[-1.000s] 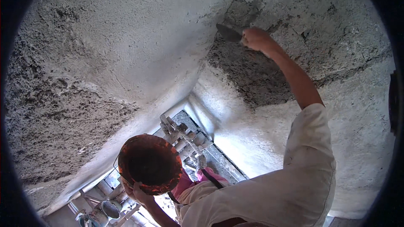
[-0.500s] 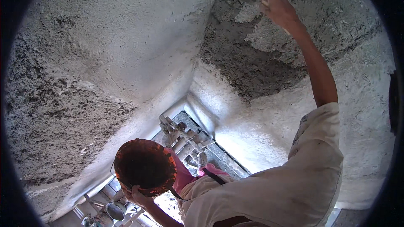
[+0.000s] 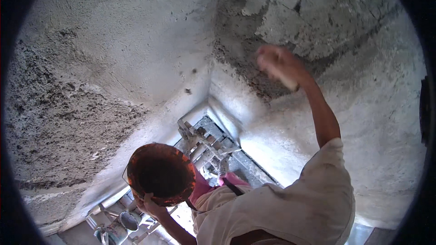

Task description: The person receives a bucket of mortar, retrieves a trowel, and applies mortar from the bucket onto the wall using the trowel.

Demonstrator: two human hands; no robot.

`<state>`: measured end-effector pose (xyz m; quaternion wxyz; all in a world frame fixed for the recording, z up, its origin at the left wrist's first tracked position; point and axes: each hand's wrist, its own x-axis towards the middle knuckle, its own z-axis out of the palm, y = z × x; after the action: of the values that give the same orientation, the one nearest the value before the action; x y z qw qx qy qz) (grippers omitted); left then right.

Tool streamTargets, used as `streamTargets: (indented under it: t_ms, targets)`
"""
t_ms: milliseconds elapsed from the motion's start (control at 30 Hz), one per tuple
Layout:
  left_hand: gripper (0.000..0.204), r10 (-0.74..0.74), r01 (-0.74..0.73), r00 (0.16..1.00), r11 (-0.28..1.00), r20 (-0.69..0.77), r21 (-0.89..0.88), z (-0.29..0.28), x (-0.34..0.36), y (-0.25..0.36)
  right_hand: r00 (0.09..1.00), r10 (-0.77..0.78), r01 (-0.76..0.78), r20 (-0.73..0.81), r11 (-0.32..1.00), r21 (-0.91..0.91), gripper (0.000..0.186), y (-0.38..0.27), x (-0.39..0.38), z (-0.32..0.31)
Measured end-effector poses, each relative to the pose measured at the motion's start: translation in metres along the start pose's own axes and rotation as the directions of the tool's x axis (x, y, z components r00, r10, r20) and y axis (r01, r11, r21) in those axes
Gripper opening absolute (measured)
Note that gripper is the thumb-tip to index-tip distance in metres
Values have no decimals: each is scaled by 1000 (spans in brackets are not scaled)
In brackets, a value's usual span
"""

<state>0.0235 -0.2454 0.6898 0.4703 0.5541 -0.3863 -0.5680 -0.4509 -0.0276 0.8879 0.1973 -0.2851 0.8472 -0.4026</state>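
Observation:
My left hand (image 3: pixel 151 208) grips the rim of a round, orange-and-black stained bucket (image 3: pixel 190 165) at the lower left, its thumb over the edge. The bucket's inside is dark, so its contents are hard to make out. My right hand (image 3: pixel 279 63), smeared by motion, is closed around the pale handle of a trowel (image 3: pixel 289 83). The trowel's blade cannot be made out now. Behind that hand lies a rough, dark patch of wet-looking mortar (image 3: pixel 238 29) on the right wall, near the corner.
The left wall (image 3: pixel 136 31) carries smooth plaster above a coarse, pitted area (image 3: pixel 68 131). Far below, a wooden scaffold (image 3: pixel 204 147) stands in the corner. Buckets (image 3: pixel 129 221) sit at the lower left beside planks. Two small dark specks show near the corner.
My right hand with the trowel has swung down and left from the upper wall. The bucket has shifted slightly right and up. Two dark specks have appeared near the corner.

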Motion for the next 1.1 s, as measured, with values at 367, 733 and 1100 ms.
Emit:
streamTargets:
  t_ms: [367, 733, 1100]
  targets:
    - [62, 58, -133, 917, 977, 396, 165, 71, -25, 25, 988, 120, -113, 102, 991, -75, 37, 76, -122, 50]
    - [59, 203, -230, 686, 972, 699, -56, 148, -22, 16, 933, -259, 353, 251, 517, -780, 40, 50, -130, 157]
    - [69, 235, -141, 631, 972, 740, -189, 130, -26, 26, 861, -161, 491, 482, 506, -709, 49, -11, -141, 168]
